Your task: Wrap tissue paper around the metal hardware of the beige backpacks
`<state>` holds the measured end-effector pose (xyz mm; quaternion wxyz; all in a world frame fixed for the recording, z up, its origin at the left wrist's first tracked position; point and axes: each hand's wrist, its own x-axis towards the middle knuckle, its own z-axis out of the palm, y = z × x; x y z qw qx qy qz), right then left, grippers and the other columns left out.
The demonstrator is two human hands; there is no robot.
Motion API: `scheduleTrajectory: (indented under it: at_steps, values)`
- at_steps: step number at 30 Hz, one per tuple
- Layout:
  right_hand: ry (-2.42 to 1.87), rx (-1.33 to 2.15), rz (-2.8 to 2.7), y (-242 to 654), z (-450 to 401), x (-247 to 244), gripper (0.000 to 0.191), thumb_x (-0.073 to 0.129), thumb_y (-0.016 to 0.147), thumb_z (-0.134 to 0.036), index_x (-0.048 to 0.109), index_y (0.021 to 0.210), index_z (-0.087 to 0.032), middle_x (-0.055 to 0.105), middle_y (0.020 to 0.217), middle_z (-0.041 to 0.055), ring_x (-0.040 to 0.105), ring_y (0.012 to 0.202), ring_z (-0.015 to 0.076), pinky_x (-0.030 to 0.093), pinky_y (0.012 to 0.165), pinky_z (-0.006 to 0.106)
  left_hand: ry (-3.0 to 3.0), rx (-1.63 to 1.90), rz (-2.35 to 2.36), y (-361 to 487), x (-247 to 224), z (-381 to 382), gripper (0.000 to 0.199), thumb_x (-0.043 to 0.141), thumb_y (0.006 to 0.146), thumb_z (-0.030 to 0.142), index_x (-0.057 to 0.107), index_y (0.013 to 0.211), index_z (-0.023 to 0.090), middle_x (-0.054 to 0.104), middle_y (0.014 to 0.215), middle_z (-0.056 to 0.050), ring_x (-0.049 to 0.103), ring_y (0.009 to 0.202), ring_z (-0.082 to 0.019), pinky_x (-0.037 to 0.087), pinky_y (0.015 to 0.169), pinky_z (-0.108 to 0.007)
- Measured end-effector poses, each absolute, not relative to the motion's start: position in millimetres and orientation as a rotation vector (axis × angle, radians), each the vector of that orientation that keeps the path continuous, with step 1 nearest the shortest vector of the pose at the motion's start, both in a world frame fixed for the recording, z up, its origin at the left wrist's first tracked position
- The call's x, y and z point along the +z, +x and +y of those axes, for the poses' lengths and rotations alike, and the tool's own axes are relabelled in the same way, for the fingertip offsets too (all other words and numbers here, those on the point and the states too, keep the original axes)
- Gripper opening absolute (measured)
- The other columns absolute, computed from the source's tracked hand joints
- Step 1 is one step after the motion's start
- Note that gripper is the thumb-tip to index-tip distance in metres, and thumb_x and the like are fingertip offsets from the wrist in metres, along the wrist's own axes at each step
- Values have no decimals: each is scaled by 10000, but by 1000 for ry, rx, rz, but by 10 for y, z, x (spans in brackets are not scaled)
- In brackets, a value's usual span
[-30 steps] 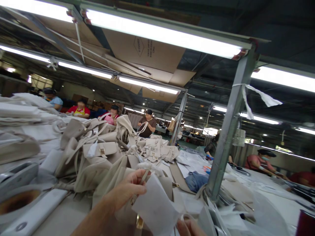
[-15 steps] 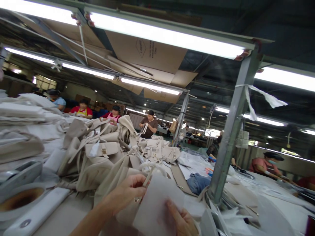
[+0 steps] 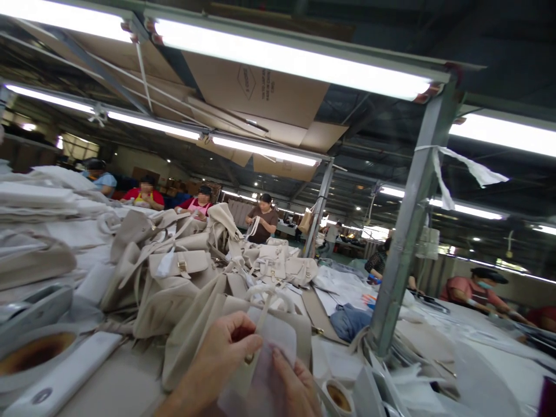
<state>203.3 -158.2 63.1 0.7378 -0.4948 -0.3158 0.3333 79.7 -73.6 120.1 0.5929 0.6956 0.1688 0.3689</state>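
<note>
My left hand (image 3: 223, 362) is closed in a pinch on a narrow beige strap (image 3: 263, 310), with a small metal eyelet just below the fingertips. Close beside it, my right hand (image 3: 297, 385) grips a thin, translucent white sheet (image 3: 282, 336) between thumb and fingers. The sheet lies against the strap and partly covers it. Right behind both hands stands a beige bag (image 3: 303, 333) with a rounded top handle. My palms and fingers hide the lower part of what I hold.
Beige bags (image 3: 180, 301) are heaped beyond my hands. A large tape roll (image 3: 39, 353) lies at left, a smaller roll (image 3: 337, 397) at right. A metal post (image 3: 403, 231) rises on the right, near blue cloth (image 3: 351, 324). Several co-workers, one in brown (image 3: 263, 223), work farther back.
My right hand has moved left, closer to my left hand. The white sheet has shifted and now shows narrower, uncovering the beige bag behind and the small roll at right.
</note>
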Motion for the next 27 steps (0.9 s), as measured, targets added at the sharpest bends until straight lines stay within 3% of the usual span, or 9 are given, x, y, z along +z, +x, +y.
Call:
scheduleTrajectory:
  at_steps: [8,15,21,27]
  values:
    - [-835,838,-481,1905,-1440,734,537,861,553,-516,739,881,-110,762,727,102,729,746,279,570,643,335,1733,1059,531,857,1032,-761,171,561,760,327,596,678,181,564,610,26,513,615,-146,369,583,-251]
    - [-794,843,-441,1880,-1381,600,490,896,545,-431,743,898,-127,775,745,91,735,735,257,569,680,331,1914,1113,759,888,965,-855,182,536,780,350,560,664,212,601,615,18,557,627,-168,360,608,-273]
    - [-742,917,-505,1864,-1415,669,493,886,593,-360,733,1017,-161,782,832,88,734,764,248,572,699,343,1943,1193,937,869,963,-812,145,598,722,323,485,707,233,516,594,58,507,584,-161,342,586,-283]
    - [-803,931,-599,1870,-1432,651,533,907,564,-311,730,1043,-155,778,793,75,725,693,234,570,693,348,1817,1381,875,907,946,-804,381,697,626,282,540,969,221,615,893,-6,585,815,-221,445,746,-344]
